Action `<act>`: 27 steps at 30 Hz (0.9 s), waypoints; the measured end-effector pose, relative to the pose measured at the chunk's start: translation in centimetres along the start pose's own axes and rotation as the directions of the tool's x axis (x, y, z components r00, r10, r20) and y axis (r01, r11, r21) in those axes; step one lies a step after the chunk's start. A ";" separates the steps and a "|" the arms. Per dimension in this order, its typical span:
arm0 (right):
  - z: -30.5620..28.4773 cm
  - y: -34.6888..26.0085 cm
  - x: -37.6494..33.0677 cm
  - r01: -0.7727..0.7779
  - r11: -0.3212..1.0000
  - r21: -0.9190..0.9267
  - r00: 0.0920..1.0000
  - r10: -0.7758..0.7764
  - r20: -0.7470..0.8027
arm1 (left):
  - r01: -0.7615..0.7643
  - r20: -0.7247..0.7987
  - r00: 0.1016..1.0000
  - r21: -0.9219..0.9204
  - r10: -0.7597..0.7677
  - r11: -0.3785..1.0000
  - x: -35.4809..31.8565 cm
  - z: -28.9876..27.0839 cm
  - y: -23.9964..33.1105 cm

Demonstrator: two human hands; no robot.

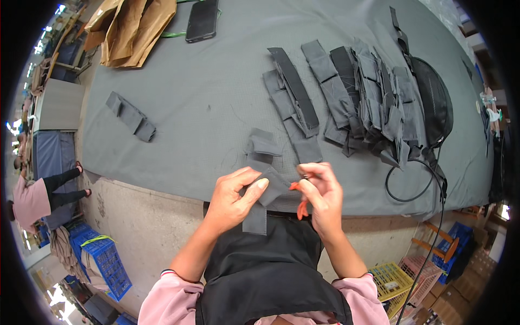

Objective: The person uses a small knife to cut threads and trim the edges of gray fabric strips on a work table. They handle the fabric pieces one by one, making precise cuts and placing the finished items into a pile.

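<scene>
Worktable (206, 108): long, covered in grey cloth, spans the upper view; bare concrete floor shows below its near edge.
Room: workshop setting; another person in a pink top (32, 201) sits at the far left, beside a blue-covered bench.
Fabric stack (374, 97): many grey strap-like pieces laid overlapping in a row, right half of table.
Black bag (436, 100): rounded, at the right end of the stack, touching it; black cord (409, 187) loops off the table edge below it.
Brown paper (132, 30): crumpled, far left corner of table.
Phone (202, 20): dark, face down, just beside the paper.
Lone grey piece (130, 116): folded, left side, well apart from the stack.
Blue crates (103, 257): on floor lower left, draped with cloth and a green strap; inside not visible.
Yellow crate (391, 281), pink crate (420, 273): floor lower right, contents cannot tell.
Grey fabric piece (265, 192): at the near table edge, hanging down over the person's black apron.
Left hand (233, 200): thumb and fingers pinched together on the grey fabric piece.
Right hand (319, 195): fingers curled closed around orange thread snips (297, 196), tips at the fabric's edge.
</scene>
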State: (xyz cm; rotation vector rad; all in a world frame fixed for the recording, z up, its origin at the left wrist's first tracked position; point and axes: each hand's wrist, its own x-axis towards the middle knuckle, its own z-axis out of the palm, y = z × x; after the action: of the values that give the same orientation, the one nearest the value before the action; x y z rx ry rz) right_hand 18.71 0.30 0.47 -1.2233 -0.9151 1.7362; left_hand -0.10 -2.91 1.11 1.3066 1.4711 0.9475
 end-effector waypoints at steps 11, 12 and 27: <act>1.3 0.5 0.1 0.604 0.449 -0.658 0.725 -0.654 0.219 | 0.005 -0.165 0.986 -0.074 -0.017 0.997 -0.2 2.4 0.5; 1.4 0.5 0.2 0.613 0.423 -0.667 0.712 -0.662 0.235 | 0.023 -0.155 0.987 -0.065 -0.033 0.998 -0.3 2.4 0.5; 0.3 -0.2 -0.8 0.441 0.761 -0.476 0.891 -0.433 0.135 | 0.094 -0.162 0.974 -0.336 -0.156 0.937 -0.2 2.6 -0.8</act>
State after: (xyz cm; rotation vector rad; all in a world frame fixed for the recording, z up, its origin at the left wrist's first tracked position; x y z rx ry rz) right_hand 18.60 -0.34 1.06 -1.1757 -1.5895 1.1635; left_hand 2.18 -3.32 -0.34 0.8916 1.4431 1.1961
